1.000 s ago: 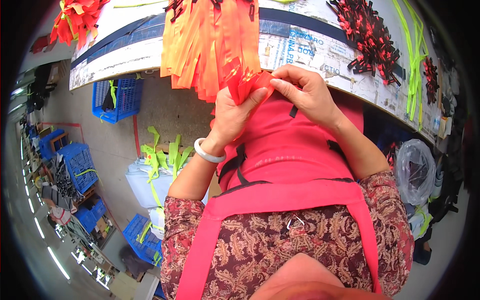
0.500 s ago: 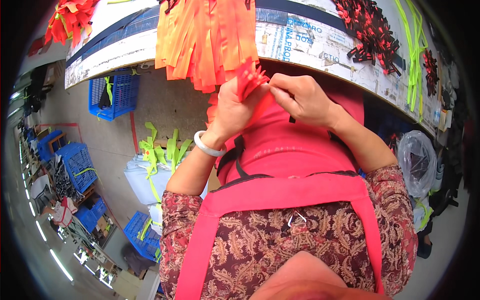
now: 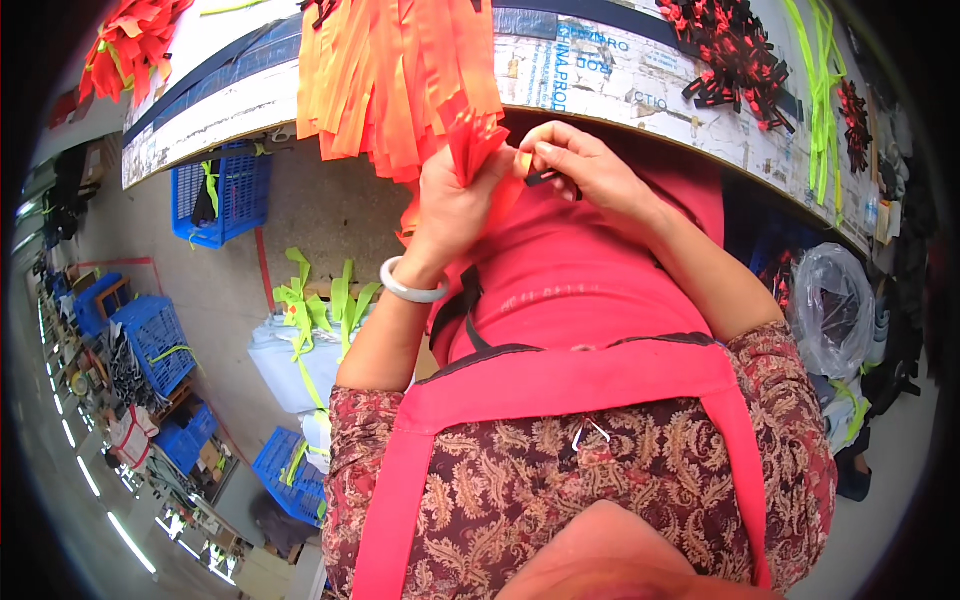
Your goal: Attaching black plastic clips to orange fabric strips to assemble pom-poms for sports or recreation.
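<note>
My left hand (image 3: 452,205), with a pale bangle at its wrist, is closed around a bundle of orange-red fabric strips (image 3: 470,138). The tops fan out above the fist, and part of the bundle hangs below it. Close beside it, my right hand (image 3: 588,168) pinches a small black strip (image 3: 540,178); a yellowish bit shows at the fingertips. Whether this piece joins the bundle I cannot tell. Just beyond my hands, a thick row of long orange strips (image 3: 385,80) drapes over the table's near edge.
The white, taped table (image 3: 640,85) spans the far side. On it lie a heap of small black-and-red pieces (image 3: 728,65), yellow-green straps (image 3: 822,110) and red strips (image 3: 130,45). Blue crates (image 3: 222,195) stand left, near a pale stack (image 3: 290,365) with yellow-green ties. A clear plastic bag (image 3: 835,310) sits right.
My left hand has shifted slightly left with the bundle. My right hand has moved a little left and turned, and the small black strip now shows in its fingers.
</note>
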Action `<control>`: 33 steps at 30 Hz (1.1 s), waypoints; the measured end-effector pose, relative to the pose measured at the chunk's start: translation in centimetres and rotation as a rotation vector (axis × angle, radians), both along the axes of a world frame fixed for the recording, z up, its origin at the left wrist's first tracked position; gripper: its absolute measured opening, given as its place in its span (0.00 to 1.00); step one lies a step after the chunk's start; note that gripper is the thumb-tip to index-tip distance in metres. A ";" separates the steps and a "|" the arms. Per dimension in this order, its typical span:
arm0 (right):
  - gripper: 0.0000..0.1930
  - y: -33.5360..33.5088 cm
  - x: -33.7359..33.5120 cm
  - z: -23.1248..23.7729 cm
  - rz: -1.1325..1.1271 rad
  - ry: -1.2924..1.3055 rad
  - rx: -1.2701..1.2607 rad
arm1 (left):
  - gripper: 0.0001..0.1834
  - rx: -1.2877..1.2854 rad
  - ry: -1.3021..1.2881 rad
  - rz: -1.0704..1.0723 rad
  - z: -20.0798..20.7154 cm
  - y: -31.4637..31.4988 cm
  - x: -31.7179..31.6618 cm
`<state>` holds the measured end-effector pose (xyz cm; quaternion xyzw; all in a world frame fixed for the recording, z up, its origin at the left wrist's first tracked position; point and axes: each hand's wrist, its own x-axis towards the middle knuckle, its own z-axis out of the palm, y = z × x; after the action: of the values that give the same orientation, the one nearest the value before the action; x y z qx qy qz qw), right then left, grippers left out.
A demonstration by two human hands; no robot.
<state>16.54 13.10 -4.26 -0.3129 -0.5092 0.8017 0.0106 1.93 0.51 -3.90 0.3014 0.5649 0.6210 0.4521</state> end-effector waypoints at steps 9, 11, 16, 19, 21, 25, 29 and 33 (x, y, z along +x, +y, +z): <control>0.09 -0.7 -0.8 0.4 -0.054 0.170 0.432 | 0.07 -0.195 -0.261 -0.210 0.2 0.1 0.7; 0.10 -0.2 -0.8 1.3 -0.058 0.079 0.300 | 0.07 -0.211 -0.283 -0.189 0.5 -0.3 0.5; 0.15 1.9 0.8 -0.8 -0.245 0.090 -0.255 | 0.07 -0.209 -0.333 -0.145 0.5 -0.7 -0.2; 0.18 1.4 0.9 -0.3 -0.202 0.020 -0.258 | 0.08 -0.188 -0.275 -0.157 0.6 -1.1 -0.2; 0.20 1.8 1.0 -0.2 -0.123 0.008 -0.294 | 0.07 -0.201 -0.235 -0.157 0.9 -1.1 0.0; 0.18 1.6 0.9 -0.1 -0.015 -0.027 -0.313 | 0.07 -0.178 -0.178 -0.150 0.7 -1.3 0.3; 0.16 1.0 0.5 0.5 -0.027 0.036 -0.250 | 0.06 -0.178 -0.171 -0.150 0.4 -1.4 1.0; 0.13 2.0 0.8 1.4 -0.079 0.175 -0.209 | 0.07 -0.199 -0.322 -0.102 1.0 -1.2 0.7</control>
<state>17.30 15.12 -2.90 -0.2611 -0.4074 0.8734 0.0540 2.63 -0.72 -2.94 0.1803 0.5278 0.5786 0.5950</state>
